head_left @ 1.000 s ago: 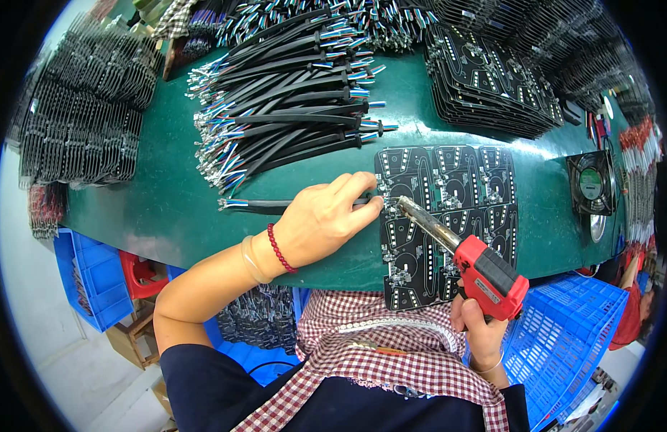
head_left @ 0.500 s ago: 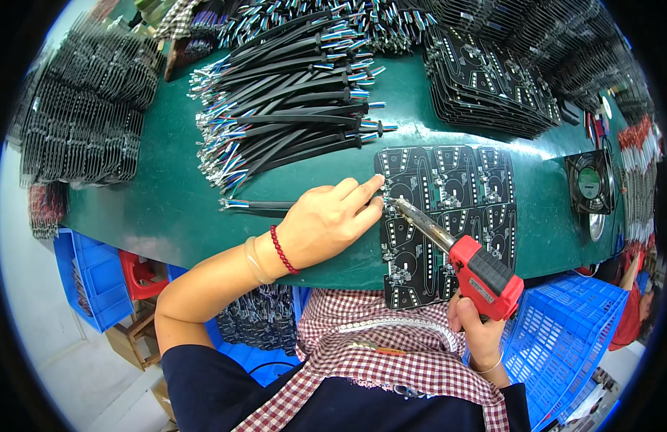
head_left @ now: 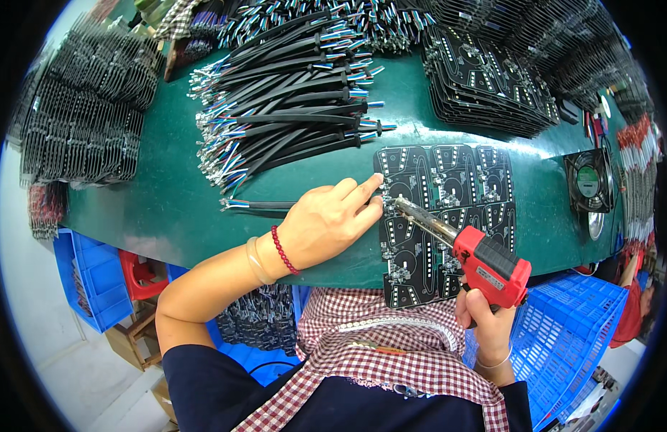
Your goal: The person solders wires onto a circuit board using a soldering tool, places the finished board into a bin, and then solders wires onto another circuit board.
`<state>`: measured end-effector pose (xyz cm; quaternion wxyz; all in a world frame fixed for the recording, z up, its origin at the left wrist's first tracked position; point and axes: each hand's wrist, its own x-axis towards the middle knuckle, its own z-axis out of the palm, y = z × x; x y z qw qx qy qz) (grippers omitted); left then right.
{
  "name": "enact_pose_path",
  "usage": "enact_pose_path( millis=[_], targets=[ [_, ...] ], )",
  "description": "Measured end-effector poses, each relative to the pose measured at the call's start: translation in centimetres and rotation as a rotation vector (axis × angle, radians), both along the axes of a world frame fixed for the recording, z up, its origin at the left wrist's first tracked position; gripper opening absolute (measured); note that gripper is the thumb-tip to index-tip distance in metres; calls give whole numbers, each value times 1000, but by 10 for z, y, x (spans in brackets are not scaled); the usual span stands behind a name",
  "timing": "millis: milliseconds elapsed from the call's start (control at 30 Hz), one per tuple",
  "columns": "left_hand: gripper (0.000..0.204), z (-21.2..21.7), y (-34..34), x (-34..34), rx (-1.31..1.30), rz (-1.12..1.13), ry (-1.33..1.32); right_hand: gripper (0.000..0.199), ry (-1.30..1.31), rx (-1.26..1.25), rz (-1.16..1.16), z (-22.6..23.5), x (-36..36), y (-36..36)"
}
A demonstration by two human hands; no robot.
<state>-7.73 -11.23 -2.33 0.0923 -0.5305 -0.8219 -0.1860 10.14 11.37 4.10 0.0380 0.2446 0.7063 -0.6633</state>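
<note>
Two hands are at work in your head view, both meeting over the black circuit board panel (head_left: 448, 216) that lies on the green table (head_left: 153, 209) just past centre toward three o'clock. Your left hand (head_left: 326, 223) lies flat on the table edge of the panel, fingers stretched out and close together, the index fingertip pressing the panel's top left corner; it pinches nothing that I can see, though a black cable (head_left: 258, 207) with coloured wire ends runs under it from nine o'clock. Your right hand (head_left: 484, 317), at about five o'clock, is wrapped tight around the grip of the red soldering gun (head_left: 488, 263), whose metal tip touches the panel just beside your left fingertips. At twelve o'clock lies a heap of black cables (head_left: 290, 93) with stripped coloured ends, and at one o'clock a stack of black circuit boards (head_left: 484, 79). At ten o'clock sit piles of dark wire parts (head_left: 81, 122). A small black fan (head_left: 589, 180) stands at three o'clock on the table. Blue plastic crates show below the table, one at eight o'clock (head_left: 88, 273), another at four o'clock (head_left: 571, 338).
</note>
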Motion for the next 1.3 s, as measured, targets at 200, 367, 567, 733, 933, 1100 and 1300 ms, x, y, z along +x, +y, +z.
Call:
enact_pose_path(
  millis=[200, 367, 567, 733, 933, 1100, 1300],
  targets=[
    [24, 0, 1, 2, -9, 10, 8, 15, -88, -49, 47, 9, -4, 10],
    [23, 0, 2, 3, -16, 10, 28, 22, -56, -46, 8, 8, -3, 10],
    [24, -1, 1, 3, -34, 20, 37, 28, -67, -54, -92, 13, -3, 6],
    [24, 0, 3, 4, -51, 8, 43, 40, 102, 19, -191, 21, -3, 9],
    [27, 27, 5, -2, -77, 49, 70, 43, 234, 15, -238, 19, 1, 21],
    [29, 26, 5, -58, -26, 387, 99, 43, 258, 2, -242, 15, 3, 32],
    [23, 23, -1, -78, 216, 255, 85, 40, 243, -86, -340, 18, 10, 44]
  ],
)
